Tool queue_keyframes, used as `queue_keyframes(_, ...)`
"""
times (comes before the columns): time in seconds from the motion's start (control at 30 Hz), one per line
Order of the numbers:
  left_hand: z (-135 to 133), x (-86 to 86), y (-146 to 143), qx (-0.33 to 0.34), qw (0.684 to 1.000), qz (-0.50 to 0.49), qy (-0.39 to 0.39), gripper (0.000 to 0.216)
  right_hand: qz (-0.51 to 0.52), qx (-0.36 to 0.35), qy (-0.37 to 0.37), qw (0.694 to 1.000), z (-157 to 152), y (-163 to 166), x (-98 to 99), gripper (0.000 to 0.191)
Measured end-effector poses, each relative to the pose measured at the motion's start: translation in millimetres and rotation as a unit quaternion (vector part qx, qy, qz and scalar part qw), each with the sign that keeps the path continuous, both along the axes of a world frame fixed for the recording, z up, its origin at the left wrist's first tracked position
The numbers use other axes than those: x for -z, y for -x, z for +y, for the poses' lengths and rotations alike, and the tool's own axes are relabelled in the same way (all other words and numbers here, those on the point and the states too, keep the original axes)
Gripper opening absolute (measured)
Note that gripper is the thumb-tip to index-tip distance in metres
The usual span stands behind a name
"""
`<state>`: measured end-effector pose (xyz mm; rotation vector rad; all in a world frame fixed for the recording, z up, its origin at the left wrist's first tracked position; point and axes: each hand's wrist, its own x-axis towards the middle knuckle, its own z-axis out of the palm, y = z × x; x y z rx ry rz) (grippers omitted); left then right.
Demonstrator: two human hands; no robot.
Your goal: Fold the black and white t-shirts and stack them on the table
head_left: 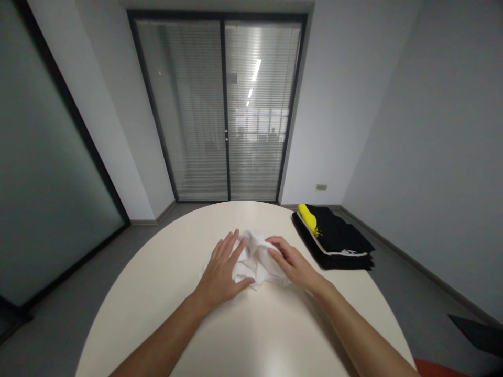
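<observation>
A crumpled white cloth [257, 259] lies on the round, cream-coloured table [243, 330], bunched between my two hands. Fingers spread, my left hand [223, 272] rests over the cloth's left side, palm down. At the right side of the cloth, my right hand [293, 262] has its thumb and fingers curled together on a fold of it. Parts of the cloth are hidden under both hands, and its exact kind does not show.
To the right on the table sits a stack of folded black garments [334, 238], the top one with a yellow print. Behind the table stand glass doors [223, 115] with blinds. A dark object [477, 335] and a red edge [436, 368] show at lower right.
</observation>
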<state>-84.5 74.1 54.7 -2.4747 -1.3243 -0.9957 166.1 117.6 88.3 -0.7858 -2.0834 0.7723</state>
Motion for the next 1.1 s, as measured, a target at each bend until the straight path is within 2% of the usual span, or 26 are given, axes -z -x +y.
queue_keyframes(0.03, -0.9, 0.7, -2.7, 0.017, 1.0, 0.004, -0.009, 0.087, -0.032, -0.046, -0.001, 0.998, -7.0, 4.6, -3.5, 0.032)
queue_keyframes(0.1, -0.6, 2.3, -4.3, 0.036, 0.999, 0.0, 0.0, 0.057, -0.073, -0.107, 0.015, 0.992, -16.5, 11.3, -8.2, 0.031)
queue_keyframes(0.17, 1.1, 2.3, -2.2, 0.026, 0.999, -0.023, 0.028, 0.026, -0.078, -0.102, 0.015, 0.992, -17.5, 12.5, -9.2, 0.03)
queue_keyframes(0.2, 2.0, 1.4, -0.2, 0.015, 0.998, -0.049, 0.041, 0.018, -0.068, -0.074, 0.005, 0.995, -14.8, 10.6, -8.2, 0.03)
queue_keyframes(0.3, 6.2, -4.0, 7.6, -0.037, 0.982, -0.177, 0.051, 0.018, -0.027, 0.055, -0.029, 0.998, 0.8, -2.1, -0.7, 0.032)
queue_keyframes(0.37, 11.4, -6.7, 14.1, -0.083, 0.956, -0.278, 0.044, 0.02, -0.033, 0.097, -0.011, 0.995, 11.3, -11.8, 7.3, 0.039)
queue_keyframes(0.5, 25.0, -4.3, 28.5, -0.158, 0.886, -0.43, 0.075, 0.028, -0.095, 0.031, 0.09, 0.991, 18.9, -16.3, 27.1, 0.063)
queue_keyframes(0.57, 27.8, -2.6, 33.9, -0.16, 0.876, -0.447, 0.081, 0.029, -0.09, -0.003, 0.103, 0.991, 16.8, -9.2, 36.3, 0.077)
queue_keyframes(0.63, 24.2, -4.2, 36.0, -0.129, 0.893, -0.427, 0.057, 0.03, -0.057, -0.021, 0.089, 0.994, 13.3, 1.2, 43.4, 0.087)
queue_keyframes(0.7, 14.6, -10.4, 33.3, -0.066, 0.929, -0.365, 0.011, 0.036, -0.026, -0.016, 0.076, 0.997, 10.1, 11.8, 48.1, 0.087)
queue_keyframes(0.77, 1.8, -19.1, 25.4, 0.011, 0.967, -0.253, -0.031, 0.039, -0.012, 0.008, 0.067, 0.998, 7.6, 20.7, 50.8, 0.077)
queue_keyframes(0.83, -10.0, -26.9, 13.7, 0.069, 0.99, -0.114, -0.047, 0.044, -0.008, 0.028, 0.053, 0.998, 5.5, 27.0, 51.9, 0.054)
queue_keyframes(0.87, -14.3, -29.3, 7.5, 0.076, 0.995, -0.057, -0.036, 0.053, -0.009, 0.033, 0.043, 0.998, 4.6, 29.2, 51.7, 0.04)
queue_keyframes(0.93, -18.5, -30.3, -2.7, 0.044, 0.999, 0.011, -0.006, 0.065, -0.015, 0.04, 0.028, 0.999, 3.0, 31.8, 50.1, 0.021)
queue_keyframes(1.0, -17.3, -26.5, -7.5, -0.002, 0.999, 0.035, 0.025, 0.06, -0.018, 0.045, 0.023, 0.999, 2.2, 32.4, 47.1, 0.019)
queue_keyframes(1.1, -9.8, -17.2, -4.4, -0.044, 0.996, 0.023, 0.075, 0.04, -0.013, 0.042, 0.024, 0.999, 2.4, 30.8, 42.0, 0.021)
